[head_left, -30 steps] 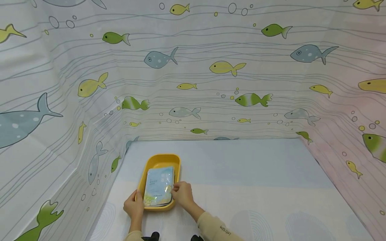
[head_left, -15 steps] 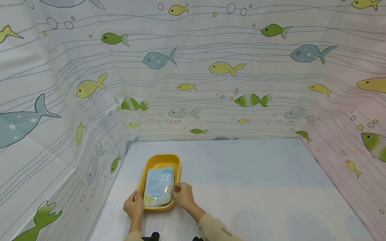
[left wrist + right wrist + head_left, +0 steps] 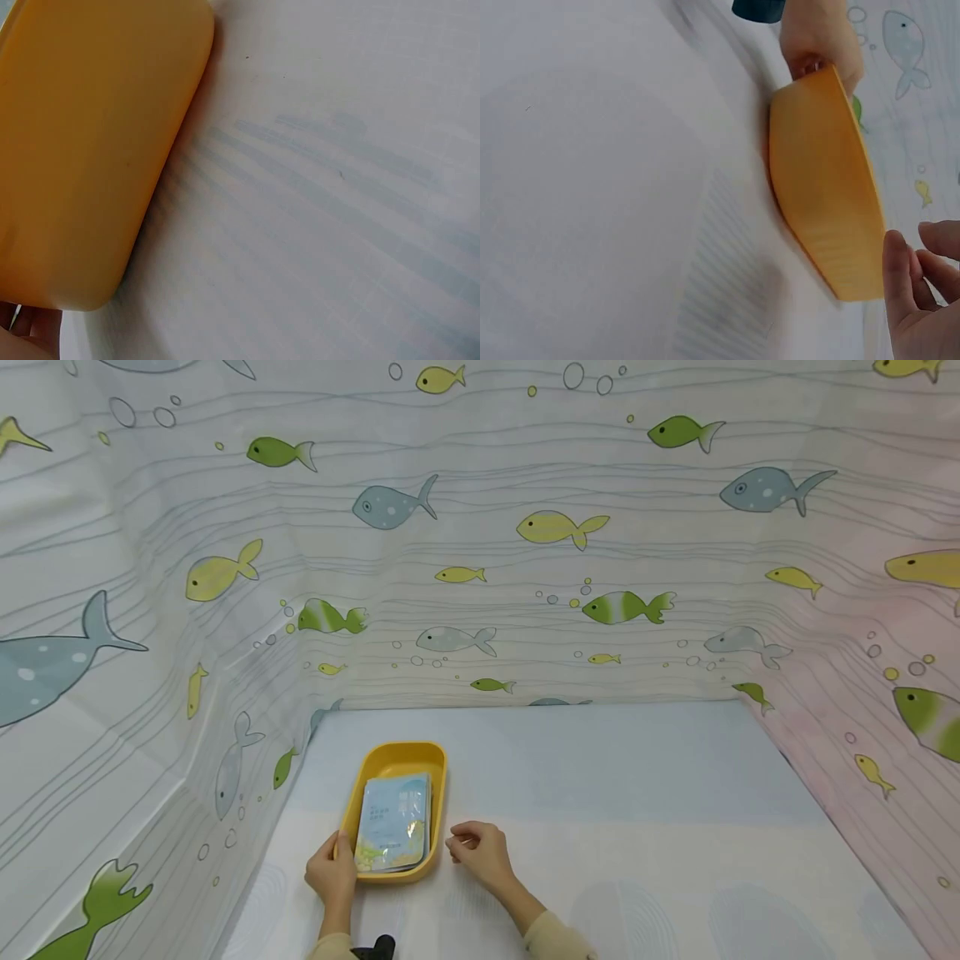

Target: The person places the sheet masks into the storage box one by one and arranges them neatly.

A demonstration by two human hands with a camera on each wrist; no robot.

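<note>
A yellow tray [image 3: 403, 877] lies on the table at the left in the head view, its long side pointing away from me. Inside it rests a stack of light blue packets [image 3: 393, 822] with yellow flowers printed along the bottom. My left hand [image 3: 332, 868] grips the tray's near left side, thumb on the rim; only a few fingertips show in the left wrist view. Just off the tray's right side is my right hand [image 3: 482, 856], apart from it. Its fingers are loosely bent, and a gap shows between thumb and forefinger [image 3: 898, 262] in the right wrist view.
A pale patterned cloth covers the table [image 3: 600, 777]. Fish-printed sheets [image 3: 555, 610] stand as walls at the back, left and right. The tray is close to the left wall. A black object [image 3: 383, 947] shows at the bottom edge.
My right hand has let go of the packets' right edge and drawn back to the right, out of the tray. The left hand has stayed on the tray, and the packets still lie in it.
</note>
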